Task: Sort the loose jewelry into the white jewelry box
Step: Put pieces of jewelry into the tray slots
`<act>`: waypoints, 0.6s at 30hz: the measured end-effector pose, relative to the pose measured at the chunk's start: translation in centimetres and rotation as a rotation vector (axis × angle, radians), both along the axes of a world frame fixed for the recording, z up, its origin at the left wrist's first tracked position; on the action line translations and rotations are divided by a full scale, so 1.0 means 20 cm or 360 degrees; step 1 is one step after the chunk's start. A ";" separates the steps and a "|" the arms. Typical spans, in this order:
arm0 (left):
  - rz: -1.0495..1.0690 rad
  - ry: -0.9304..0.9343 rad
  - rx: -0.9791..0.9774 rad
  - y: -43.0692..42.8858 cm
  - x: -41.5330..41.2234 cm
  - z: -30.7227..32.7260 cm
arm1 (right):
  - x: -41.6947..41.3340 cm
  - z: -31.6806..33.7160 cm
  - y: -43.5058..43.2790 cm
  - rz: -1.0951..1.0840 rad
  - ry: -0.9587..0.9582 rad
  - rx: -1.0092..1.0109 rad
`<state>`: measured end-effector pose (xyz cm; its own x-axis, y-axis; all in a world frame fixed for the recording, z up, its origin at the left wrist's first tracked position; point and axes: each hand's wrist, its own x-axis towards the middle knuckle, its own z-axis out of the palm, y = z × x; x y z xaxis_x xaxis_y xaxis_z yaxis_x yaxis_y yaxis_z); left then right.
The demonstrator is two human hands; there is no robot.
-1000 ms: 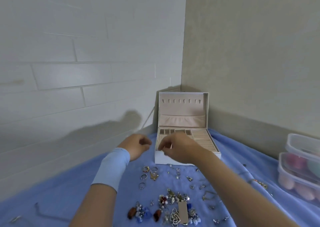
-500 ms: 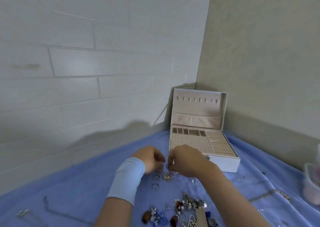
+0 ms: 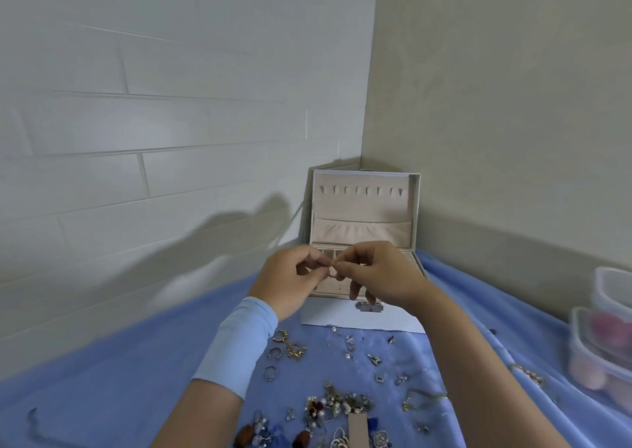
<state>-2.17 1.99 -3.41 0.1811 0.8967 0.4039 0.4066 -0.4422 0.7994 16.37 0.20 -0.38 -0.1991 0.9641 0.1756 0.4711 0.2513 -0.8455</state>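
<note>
The white jewelry box (image 3: 345, 317) stands open in the corner, its pink-lined lid (image 3: 362, 208) upright. My left hand (image 3: 290, 281) and my right hand (image 3: 376, 276) meet above the box's front tray. Between their fingertips they pinch a tiny piece of jewelry (image 3: 332, 265), too small to identify. Loose rings (image 3: 275, 351), small earrings (image 3: 374, 358) and a heap of beaded pieces (image 3: 335, 410) lie on the blue cloth (image 3: 136, 362) below my forearms. A light blue band (image 3: 236, 341) wraps my left wrist.
Stacked clear plastic containers (image 3: 602, 338) with pink contents sit at the right edge. White brick wall on the left and beige wall on the right meet behind the box. A thin chain (image 3: 526, 374) lies on the cloth near the containers.
Both hands have lifted from the cloth up over the box's front tray, pinching a small piece between them. The camera has swung back toward the box.
</note>
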 end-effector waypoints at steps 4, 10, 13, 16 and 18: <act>-0.0017 -0.0090 0.0019 0.04 0.20 0.04 | 0.17 0.03 0.03 -0.0171 -0.0049 0.0142; -0.0116 0.0333 -0.0092 0.10 0.45 0.01 | 0.44 -0.04 0.10 -0.0461 -0.0454 0.0097; -0.0132 0.0479 -0.0136 0.12 0.50 -0.06 | 0.50 -0.08 0.13 -0.0496 -0.0644 0.0013; -0.0151 0.0545 -0.0037 0.13 0.53 -0.12 | 0.52 -0.09 0.15 -0.0529 -0.0786 -0.0004; -0.0155 0.0560 -0.0011 0.13 0.53 -0.13 | 0.53 -0.09 0.15 -0.0525 -0.0808 -0.0029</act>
<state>8.44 4.66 -6.05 0.3925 0.8710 0.2956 0.6135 -0.4873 0.6214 26.91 3.21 -2.12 0.0561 0.9912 0.1199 0.8673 0.0111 -0.4977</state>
